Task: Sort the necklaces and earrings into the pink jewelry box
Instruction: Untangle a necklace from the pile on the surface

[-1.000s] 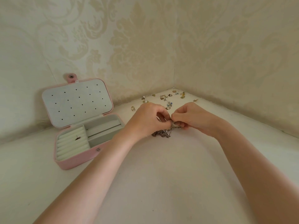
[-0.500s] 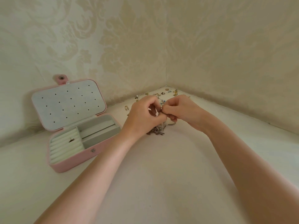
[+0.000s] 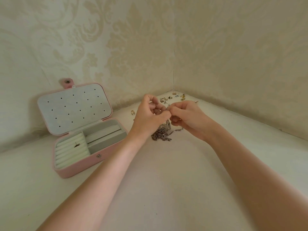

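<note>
The pink jewelry box (image 3: pixel 78 169) lies open at the left, its white perforated lid (image 3: pixel 75 108) propped up. One small earring (image 3: pixel 77 145) sits in its ring rolls. A tangle of silver necklaces (image 3: pixel 162 135) lies on the white surface. My left hand (image 3: pixel 148 116) and my right hand (image 3: pixel 188 117) meet just above the tangle, both pinching a thin chain that rises from it. Loose earrings (image 3: pixel 173 97) are scattered in the corner behind my hands.
Patterned cream walls meet in a corner (image 3: pixel 173 88) right behind the earrings. A gold earring (image 3: pixel 132 112) lies between the box and my left hand. The box's two grey compartments (image 3: pixel 105 135) hold nothing.
My hands have lifted slightly and drawn the chain up from the tangle. The view has shifted a little; the box has not moved.
</note>
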The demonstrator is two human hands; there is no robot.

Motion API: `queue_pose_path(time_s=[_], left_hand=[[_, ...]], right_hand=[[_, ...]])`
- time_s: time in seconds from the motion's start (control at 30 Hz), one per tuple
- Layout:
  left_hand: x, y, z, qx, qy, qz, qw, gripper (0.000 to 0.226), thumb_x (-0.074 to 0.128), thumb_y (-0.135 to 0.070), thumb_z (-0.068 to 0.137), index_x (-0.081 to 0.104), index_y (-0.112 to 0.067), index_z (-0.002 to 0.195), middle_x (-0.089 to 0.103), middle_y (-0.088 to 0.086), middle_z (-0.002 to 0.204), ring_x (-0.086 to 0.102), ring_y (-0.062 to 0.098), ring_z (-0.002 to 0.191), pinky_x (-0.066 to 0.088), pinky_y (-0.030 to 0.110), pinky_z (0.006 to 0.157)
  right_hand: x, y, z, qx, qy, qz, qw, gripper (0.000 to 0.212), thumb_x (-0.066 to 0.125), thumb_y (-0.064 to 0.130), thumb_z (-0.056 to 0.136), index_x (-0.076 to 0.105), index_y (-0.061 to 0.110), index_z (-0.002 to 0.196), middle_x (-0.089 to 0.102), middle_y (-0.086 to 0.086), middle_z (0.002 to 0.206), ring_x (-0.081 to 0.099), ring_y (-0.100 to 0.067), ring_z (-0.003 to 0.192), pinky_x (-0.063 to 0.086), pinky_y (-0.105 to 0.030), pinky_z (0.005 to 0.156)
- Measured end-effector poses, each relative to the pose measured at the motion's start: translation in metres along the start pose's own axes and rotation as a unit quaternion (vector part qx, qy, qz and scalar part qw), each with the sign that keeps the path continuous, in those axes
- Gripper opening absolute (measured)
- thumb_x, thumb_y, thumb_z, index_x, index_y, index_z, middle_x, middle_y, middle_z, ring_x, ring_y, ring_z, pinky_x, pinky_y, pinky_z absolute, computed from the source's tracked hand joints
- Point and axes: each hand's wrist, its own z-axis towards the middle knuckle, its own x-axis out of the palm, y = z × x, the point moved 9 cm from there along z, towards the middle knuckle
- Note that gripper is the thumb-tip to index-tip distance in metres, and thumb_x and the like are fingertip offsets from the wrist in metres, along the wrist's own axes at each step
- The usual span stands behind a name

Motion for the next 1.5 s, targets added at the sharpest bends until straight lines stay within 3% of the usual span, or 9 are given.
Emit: queue_pose_path(time_s=[0.1,0.23,0.4,0.53,0.9,1.07,1.23,1.37,1.5], left_hand=[[-0.001,0.01,0.0,-0.054,-0.015,-0.084,0.995,0.026,0.06,-0.004,0.075,0.039,-0.019,0.081,0.056,-0.012,0.056,0.048,0.014,0.064,0.04,0.024,0.061],[0.002,0.015,-0.002,-0.095,-0.013,-0.136,0.986,0.024,0.051,0.003,0.081,0.039,-0.018,0.08,0.05,-0.013,0.048,0.045,0.004,0.049,0.038,0.022,0.056],[0.001,0.002,0.002,-0.027,0.027,0.009,0.999,0.034,0.063,0.001,0.076,0.041,-0.023,0.088,0.06,-0.009,0.069,0.048,0.007,0.062,0.042,0.017,0.061],[0.004,-0.001,0.001,-0.019,0.063,0.034,0.997,0.04,0.066,0.002,0.074,0.04,-0.025,0.089,0.061,-0.01,0.071,0.044,0.002,0.058,0.039,0.012,0.059],[0.008,0.009,-0.001,-0.099,0.099,-0.117,0.983,0.034,0.059,0.008,0.08,0.045,-0.02,0.093,0.061,-0.009,0.071,0.048,0.011,0.066,0.043,0.018,0.058],[0.008,0.002,-0.002,-0.086,0.087,-0.151,0.981,0.033,0.055,0.01,0.081,0.044,-0.019,0.092,0.059,-0.007,0.074,0.044,0.007,0.055,0.04,0.018,0.055],[0.015,0.004,-0.002,-0.133,0.07,-0.304,0.941,0.027,0.046,0.008,0.085,0.044,-0.018,0.09,0.057,-0.009,0.065,0.039,0.003,0.042,0.037,0.015,0.045],[0.008,0.002,-0.001,-0.099,0.057,-0.188,0.975,0.028,0.051,0.008,0.083,0.045,-0.018,0.091,0.057,-0.009,0.067,0.042,0.006,0.047,0.04,0.018,0.054],[0.002,0.002,-0.001,-0.101,0.074,-0.131,0.983,0.027,0.051,0.007,0.083,0.047,-0.017,0.093,0.058,-0.006,0.071,0.045,0.008,0.049,0.041,0.017,0.053]], right_hand=[[0.001,0.001,0.001,-0.014,-0.01,0.014,1.0,0.012,0.049,-0.004,0.086,0.06,-0.005,0.08,0.041,0.0,0.055,0.036,-0.007,0.051,0.033,-0.018,0.05],[-0.001,0.0,0.002,-0.021,-0.033,0.023,0.999,0.013,0.05,-0.003,0.086,0.058,0.001,0.076,0.04,-0.003,0.059,0.036,-0.009,0.053,0.033,-0.019,0.052],[-0.008,-0.002,0.002,-0.013,-0.042,0.01,0.999,0.028,0.051,-0.002,0.087,0.057,0.006,0.061,0.043,-0.003,0.055,0.036,-0.009,0.05,0.033,-0.02,0.05],[-0.009,-0.001,0.0,0.008,-0.01,-0.021,1.0,0.031,0.05,-0.004,0.087,0.058,0.007,0.059,0.044,0.003,0.052,0.035,-0.006,0.047,0.032,-0.019,0.048],[-0.007,-0.004,-0.001,0.042,0.013,0.04,0.998,0.037,0.052,-0.001,0.086,0.06,0.011,0.052,0.048,0.003,0.051,0.036,-0.007,0.048,0.033,-0.019,0.05],[-0.002,-0.002,-0.002,0.043,0.017,0.113,0.992,0.03,0.051,0.001,0.087,0.053,0.008,0.058,0.043,0.0,0.055,0.032,-0.011,0.053,0.036,-0.017,0.049],[0.002,0.006,0.001,-0.004,0.017,0.164,0.986,0.024,0.052,0.001,0.087,0.055,0.005,0.063,0.045,0.001,0.055,0.04,-0.012,0.056,0.04,-0.022,0.059],[-0.001,0.006,0.001,-0.018,0.006,0.117,0.993,0.04,0.049,-0.002,0.088,0.057,0.012,0.051,0.045,0.005,0.048,0.039,-0.009,0.051,0.036,-0.021,0.055],[0.003,0.006,-0.002,-0.005,0.055,0.088,0.995,0.019,0.06,0.009,0.084,0.062,0.006,0.065,0.053,0.002,0.056,0.045,-0.01,0.054,0.04,-0.02,0.056]])
